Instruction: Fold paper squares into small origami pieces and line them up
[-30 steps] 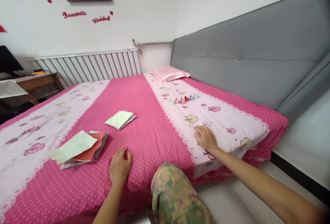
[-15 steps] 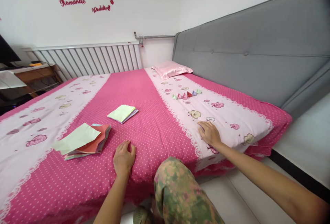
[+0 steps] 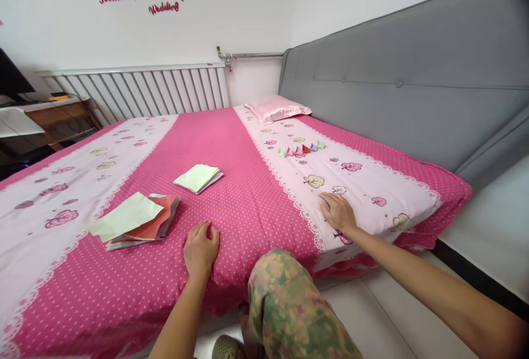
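My left hand (image 3: pixel 201 246) rests on the pink dotted part of the bedspread (image 3: pixel 248 210), holding nothing, its fingers loosely bent and the thumb apart. Just left of it lies a loose stack of coloured paper (image 3: pixel 130 218), pale green on top with red beneath. A smaller stack of square paper (image 3: pixel 199 178), pale yellow-green on top, sits farther back. On the light printed strip my right hand (image 3: pixel 338 211) lies palm down with its fingers stretched out. Beyond that hand stands a row of several small folded paper pieces (image 3: pixel 305 149) in green, pink, red and purple.
A pink pillow (image 3: pixel 276 109) lies at the far end beside the grey padded headboard (image 3: pixel 413 72). A white radiator (image 3: pixel 144 92) runs along the back wall. At the left is a wooden desk (image 3: pixel 58 119). My knee (image 3: pixel 285 287) in patterned trousers is against the bed's front edge.
Both hands stay where they were on the bedspread. The view has shifted slightly; the papers and folded pieces have not moved on the bed.
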Demonstrator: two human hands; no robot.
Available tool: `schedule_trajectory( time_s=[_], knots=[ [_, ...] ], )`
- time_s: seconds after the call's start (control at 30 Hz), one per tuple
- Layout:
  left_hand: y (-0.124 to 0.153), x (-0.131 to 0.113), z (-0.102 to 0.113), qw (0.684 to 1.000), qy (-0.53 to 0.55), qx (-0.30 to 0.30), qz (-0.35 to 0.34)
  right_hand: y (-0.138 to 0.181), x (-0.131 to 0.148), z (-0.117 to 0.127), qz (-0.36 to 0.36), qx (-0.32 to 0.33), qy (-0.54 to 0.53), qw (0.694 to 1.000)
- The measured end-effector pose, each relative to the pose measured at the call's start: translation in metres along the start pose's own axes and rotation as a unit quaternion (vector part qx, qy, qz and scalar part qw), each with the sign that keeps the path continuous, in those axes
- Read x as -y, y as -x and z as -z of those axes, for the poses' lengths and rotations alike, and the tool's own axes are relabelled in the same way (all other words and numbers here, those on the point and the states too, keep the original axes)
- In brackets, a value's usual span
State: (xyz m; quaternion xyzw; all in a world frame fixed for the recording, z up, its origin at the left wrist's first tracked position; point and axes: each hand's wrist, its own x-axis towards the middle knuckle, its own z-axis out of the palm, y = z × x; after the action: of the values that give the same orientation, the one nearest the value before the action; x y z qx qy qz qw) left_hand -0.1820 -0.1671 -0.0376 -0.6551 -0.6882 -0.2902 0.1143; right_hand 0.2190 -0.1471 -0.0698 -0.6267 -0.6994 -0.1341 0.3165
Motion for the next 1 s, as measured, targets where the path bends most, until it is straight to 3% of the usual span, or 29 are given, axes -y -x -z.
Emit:
schedule_trajectory(
  time_s=[1.0],
  knots=[
    [0.0019, 0.0004, -0.0014, 1.0, -0.002, 0.0, -0.007, 0.001, -0.0016, -0.0016, 0.003, 0.0, -0.004, 1.0]
  ],
)
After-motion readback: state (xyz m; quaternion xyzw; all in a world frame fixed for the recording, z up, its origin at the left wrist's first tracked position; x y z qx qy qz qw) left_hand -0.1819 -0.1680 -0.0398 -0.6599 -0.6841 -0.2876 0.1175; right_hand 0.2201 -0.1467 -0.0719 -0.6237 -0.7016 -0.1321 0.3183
